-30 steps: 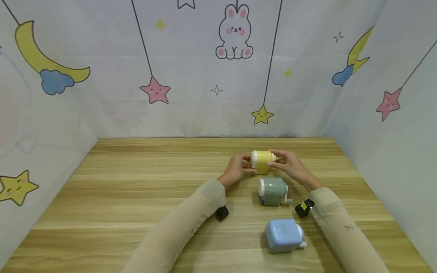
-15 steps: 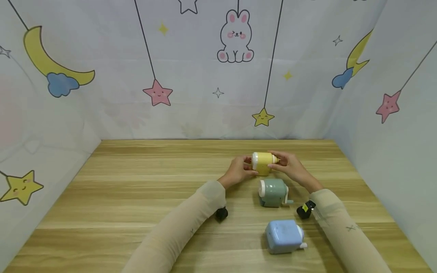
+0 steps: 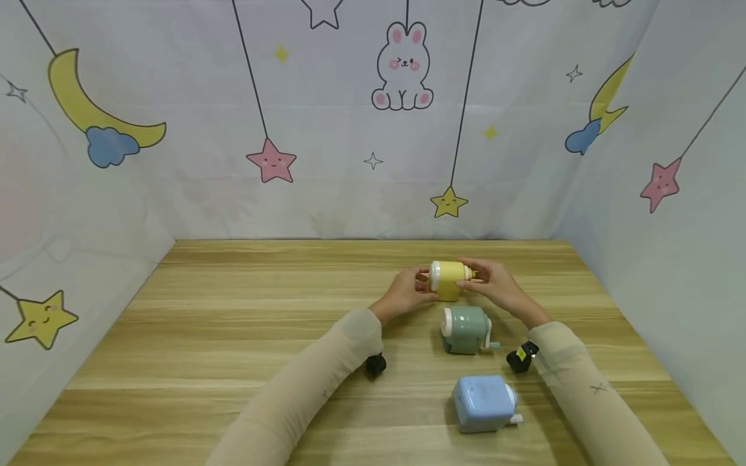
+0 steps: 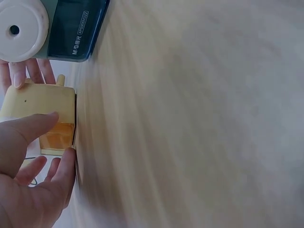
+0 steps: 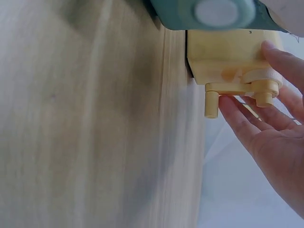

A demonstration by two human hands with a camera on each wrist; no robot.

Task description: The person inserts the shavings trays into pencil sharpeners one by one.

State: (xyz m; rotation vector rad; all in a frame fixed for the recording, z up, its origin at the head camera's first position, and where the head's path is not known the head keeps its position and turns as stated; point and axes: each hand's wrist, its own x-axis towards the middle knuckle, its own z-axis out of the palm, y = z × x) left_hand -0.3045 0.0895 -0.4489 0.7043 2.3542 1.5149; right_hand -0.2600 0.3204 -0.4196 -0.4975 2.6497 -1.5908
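A wooden surface (image 3: 233,336) fills the lower view, closed in on three sides by a pale backdrop (image 3: 350,129) printed with moons, stars and a rabbit. Three crank pencil sharpeners stand in a line on the right half. The blue sharpener (image 3: 482,402) stands nearest the person; the green sharpener (image 3: 465,329) is beyond it. The yellow sharpener (image 3: 447,279) is farthest, just behind the green one, resting on the surface between both hands. The left hand (image 3: 405,292) cups its white front end, thumb laid along the top and fingers loosely curved beside it. The right hand (image 3: 495,285) touches the crank end with nearly straight, spread fingers (image 5: 247,118). A small black camera (image 3: 520,356) sits at each wrist.
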